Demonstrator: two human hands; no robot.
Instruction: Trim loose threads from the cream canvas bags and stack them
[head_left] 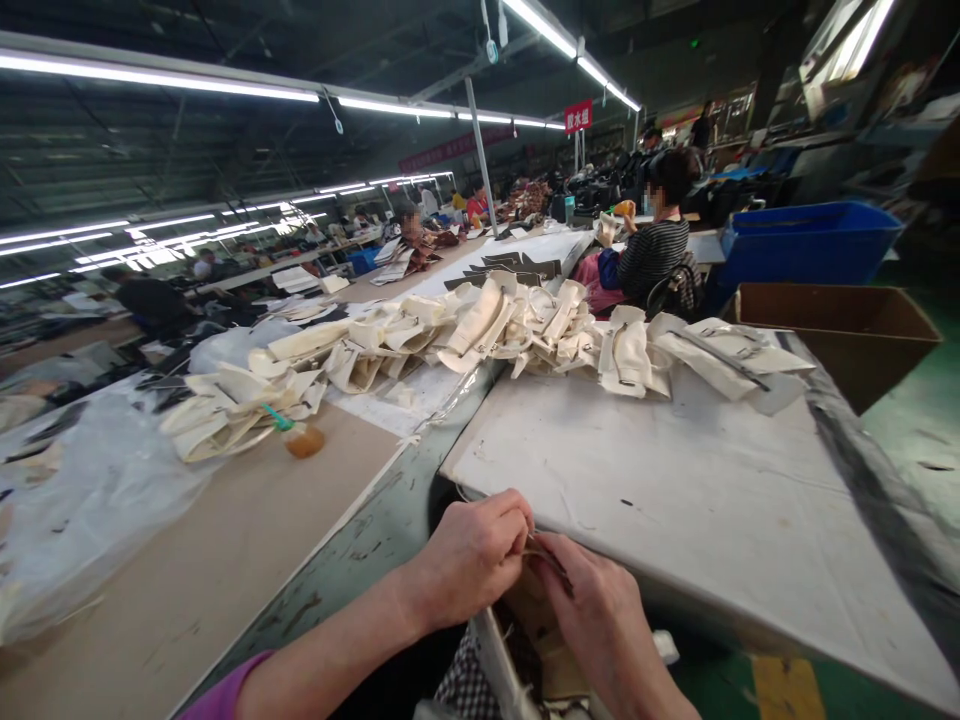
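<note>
My left hand is closed, its fingers pinched on the edge of a cream piece in front of my lap. Touching the same edge from the right, my right hand is closed too, with a thin dark strip showing between its thumb and fingers. Most of the piece hangs below the hands and is partly hidden by them. Beyond the hands, a long heap of cream pieces lies across the tables.
A white-topped table stands at right, a brown-topped table at left. An orange glue bottle lies by clear plastic. A person in stripes sits beyond, near a blue bin and a cardboard box.
</note>
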